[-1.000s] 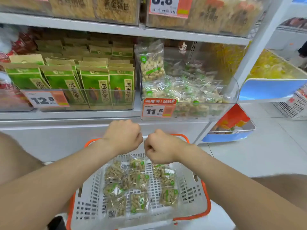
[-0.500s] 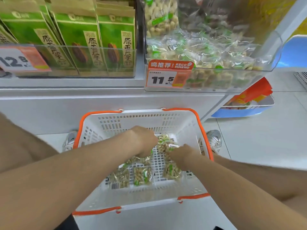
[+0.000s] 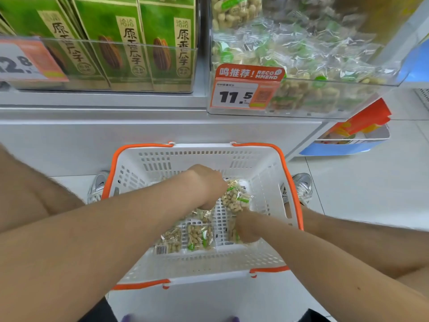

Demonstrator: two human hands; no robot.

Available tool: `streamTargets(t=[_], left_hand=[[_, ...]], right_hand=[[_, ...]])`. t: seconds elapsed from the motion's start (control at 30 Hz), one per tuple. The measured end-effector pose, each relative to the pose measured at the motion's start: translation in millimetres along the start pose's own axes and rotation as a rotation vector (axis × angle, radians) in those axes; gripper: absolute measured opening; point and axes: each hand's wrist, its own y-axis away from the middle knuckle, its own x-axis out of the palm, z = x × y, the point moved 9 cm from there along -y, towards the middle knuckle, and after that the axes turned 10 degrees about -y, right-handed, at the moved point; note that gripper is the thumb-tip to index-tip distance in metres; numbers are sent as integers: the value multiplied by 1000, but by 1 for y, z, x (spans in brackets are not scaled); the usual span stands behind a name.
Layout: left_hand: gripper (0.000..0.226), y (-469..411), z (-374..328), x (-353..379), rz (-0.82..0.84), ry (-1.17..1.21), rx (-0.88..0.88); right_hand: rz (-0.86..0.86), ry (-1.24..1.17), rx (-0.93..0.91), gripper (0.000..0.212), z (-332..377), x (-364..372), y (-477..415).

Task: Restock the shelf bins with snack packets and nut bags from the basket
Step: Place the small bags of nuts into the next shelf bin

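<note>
A white basket [image 3: 232,159] with an orange rim stands on the floor below the shelf. Both my hands are inside it. My left hand [image 3: 206,184] is curled, fingers down on a clear nut bag [image 3: 200,213] on the basket floor. My right hand [image 3: 246,228] grips another nut bag [image 3: 234,198] that sticks up between the two hands. Two loose nut bags [image 3: 199,237] lie flat near the basket's front. Above, a clear shelf bin [image 3: 336,110] holds several of the same nut bags.
A bin of green seed packets [image 3: 130,43] sits left of the nut bin, behind a 12.8 price tag [image 3: 25,61]. An 11.5 tag [image 3: 243,89] hangs on the nut bin. My shoes [image 3: 301,187] flank the basket. A low tray of orange packets [image 3: 362,119] stands at right.
Both hands dropped from above the basket down into it and closed on nut bags. The right hand has raised one bag. The view tilted down and closer.
</note>
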Motion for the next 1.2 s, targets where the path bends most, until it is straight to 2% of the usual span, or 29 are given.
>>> streamTargets(t=[0.07, 0.13, 0.2, 0.3, 0.5, 0.6, 0.67, 0.83, 1.03, 1.13, 1.2], left_hand=[[24, 2, 0, 2, 3, -10, -2], [24, 5, 2, 3, 0, -1, -1], [25, 7, 5, 5, -4, -12, -10], [11, 12, 11, 7, 3, 36, -22], [30, 23, 27, 0, -19, 245, -24], [61, 31, 43, -6, 2, 390, -21], [74, 41, 56, -16, -50, 486, -36], [55, 76, 65, -63, -361, 793, 12], [53, 147, 89, -139, -839, 931, -57], [54, 172, 110, -165, -1028, 994, -131], [54, 180, 122, -175, -1116, 1061, -204]], right_hand=[[-113, -48, 22, 24, 2, -8, -4], [-137, -93, 54, 11, 4, -11, -1], [-154, -140, 40, 14, 11, -14, 1], [-199, -180, -1, 21, 21, -39, 20], [-492, -323, -199, 26, 56, -143, 91], [-616, -366, -309, 30, 73, -186, 140], [-678, -310, -374, 31, 83, -207, 170], [-872, -342, -496, 23, 84, -257, 244], [-1291, -554, -710, 22, 77, -312, 338], [-1526, -612, -646, 25, 62, -330, 366], [-1586, -672, -546, 27, 50, -339, 371]])
